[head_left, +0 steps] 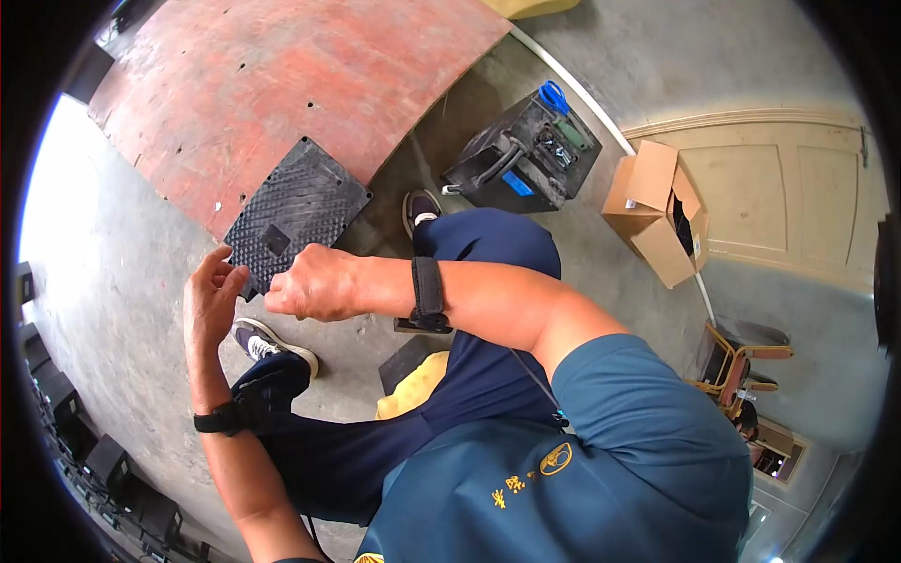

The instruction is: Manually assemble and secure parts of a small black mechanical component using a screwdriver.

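A black rectangular panel with a textured face and corner holes lies partly on the edge of a worn red board. At the panel's near left corner my left hand has its fingers curled in toward the thumb; whatever they hold, if anything, is hidden. My right hand is closed like a fist over the panel's near edge, knuckles up, and what is inside it cannot be made out. The two hands are a short gap apart, with the panel's corner between them. Black straps circle both wrists.
The red board spans the far left. A black case holding blue-handled scissors and small metal parts stands beyond my right knee. An open cardboard box and a chair are to the right. Black units line the left.
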Demonstrator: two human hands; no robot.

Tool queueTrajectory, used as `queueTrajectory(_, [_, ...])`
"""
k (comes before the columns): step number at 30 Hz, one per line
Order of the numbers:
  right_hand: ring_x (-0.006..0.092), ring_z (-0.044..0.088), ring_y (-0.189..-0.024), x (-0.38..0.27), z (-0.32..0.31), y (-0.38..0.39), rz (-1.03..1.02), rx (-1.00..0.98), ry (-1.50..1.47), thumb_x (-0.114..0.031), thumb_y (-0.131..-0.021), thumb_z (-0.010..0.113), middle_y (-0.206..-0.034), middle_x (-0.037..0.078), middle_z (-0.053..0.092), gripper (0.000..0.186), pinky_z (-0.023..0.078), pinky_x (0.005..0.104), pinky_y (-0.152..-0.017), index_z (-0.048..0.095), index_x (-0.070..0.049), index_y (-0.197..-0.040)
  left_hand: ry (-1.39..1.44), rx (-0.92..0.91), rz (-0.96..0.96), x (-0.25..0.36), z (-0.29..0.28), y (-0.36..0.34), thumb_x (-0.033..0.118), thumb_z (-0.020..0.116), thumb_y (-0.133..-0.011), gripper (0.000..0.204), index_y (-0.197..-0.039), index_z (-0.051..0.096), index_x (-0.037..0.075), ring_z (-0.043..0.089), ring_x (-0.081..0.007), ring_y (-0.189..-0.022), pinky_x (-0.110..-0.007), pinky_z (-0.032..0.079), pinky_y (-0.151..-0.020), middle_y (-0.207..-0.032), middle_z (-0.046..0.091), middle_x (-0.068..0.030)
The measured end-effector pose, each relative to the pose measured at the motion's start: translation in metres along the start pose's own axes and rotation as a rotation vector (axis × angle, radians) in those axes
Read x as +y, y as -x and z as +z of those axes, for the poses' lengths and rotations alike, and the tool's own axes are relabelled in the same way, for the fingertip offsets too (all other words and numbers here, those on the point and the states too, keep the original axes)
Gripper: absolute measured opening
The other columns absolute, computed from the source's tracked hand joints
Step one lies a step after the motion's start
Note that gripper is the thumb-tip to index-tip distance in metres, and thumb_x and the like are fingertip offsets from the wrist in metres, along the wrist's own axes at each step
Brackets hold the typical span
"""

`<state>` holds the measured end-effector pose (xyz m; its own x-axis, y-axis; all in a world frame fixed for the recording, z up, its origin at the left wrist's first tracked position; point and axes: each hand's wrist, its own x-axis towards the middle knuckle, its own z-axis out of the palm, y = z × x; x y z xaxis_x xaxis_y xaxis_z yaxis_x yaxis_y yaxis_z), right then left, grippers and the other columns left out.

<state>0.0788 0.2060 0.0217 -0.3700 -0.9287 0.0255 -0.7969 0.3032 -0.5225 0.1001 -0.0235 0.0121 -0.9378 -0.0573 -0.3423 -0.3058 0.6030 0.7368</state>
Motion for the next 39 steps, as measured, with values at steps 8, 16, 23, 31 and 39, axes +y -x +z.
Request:
queueTrajectory(8, [0.033,0.071,-0.078,-0.0005,0.0037,-0.001,0.004,0.05,-0.018,-0.012,-0.084,0.065,-0.088,0.012,0.066,0.015,0.058,0.0429,-0.061,0.058,-0.007,-0.095,0.001,-0.008,0.025,-0.0048,0.0009,-0.0019,0.013,0.072,-0.089,0.041,-0.126,0.063,-0.001,0.064,-0.0167,-0.079,-0.032,0.053,-0.073,-0.088,0.069,-0.0096])
queueTrajectory(16, [0.0332,0.071,-0.082,0.0016,0.0026,-0.0016,-0.028,0.023,-0.025,-0.009,-0.084,0.059,-0.091,0.011,0.067,0.011,0.058,0.0427,-0.065,0.06,-0.006,-0.095,0.037,-0.024,0.021,-0.0058,0.0016,-0.0031,0.013,0.072,-0.089,0.041,-0.126,0.063,-0.001,0.065,-0.0168,-0.081,-0.032,0.054,-0.074,-0.088,0.069,-0.0102])
queueTrajectory(23, [0.0316,0.072,-0.079,0.0007,0.006,-0.0027,-0.009,0.05,0.002,-0.01,-0.083,0.063,-0.09,0.01,0.068,0.009,0.058,0.0427,-0.063,0.06,-0.006,-0.091,0.008,-0.019,0.006,-0.0015,0.0009,-0.002,0.013,0.071,-0.089,0.04,-0.126,0.063,-0.001,0.065,-0.0172,-0.081,-0.032,0.054,-0.074,-0.089,0.069,-0.0105])
queueTrajectory(31, [0.0326,0.071,-0.082,0.0023,0.006,-0.0013,-0.025,0.094,-0.061,-0.011,-0.082,0.065,-0.092,0.011,0.066,0.016,0.058,0.0426,-0.066,0.058,-0.007,-0.095,0.027,-0.037,0.011,-0.0015,0.0008,-0.0018,0.015,0.071,-0.089,0.041,-0.126,0.063,-0.001,0.065,-0.0175,-0.082,-0.032,0.054,-0.074,-0.089,0.07,-0.0107])
queueTrajectory(39, [0.0324,0.071,-0.083,0.004,0.0047,-0.0026,-0.009,-0.013,-0.021,-0.011,-0.084,0.063,-0.094,0.01,0.067,0.014,0.058,0.0421,-0.067,0.059,-0.008,-0.096,-0.016,-0.015,0.041,-0.0021,0.0013,-0.0031,0.016,0.072,-0.089,0.042,-0.126,0.063,0.0,0.065,-0.0179,-0.081,-0.033,0.054,-0.074,-0.09,0.07,-0.011])
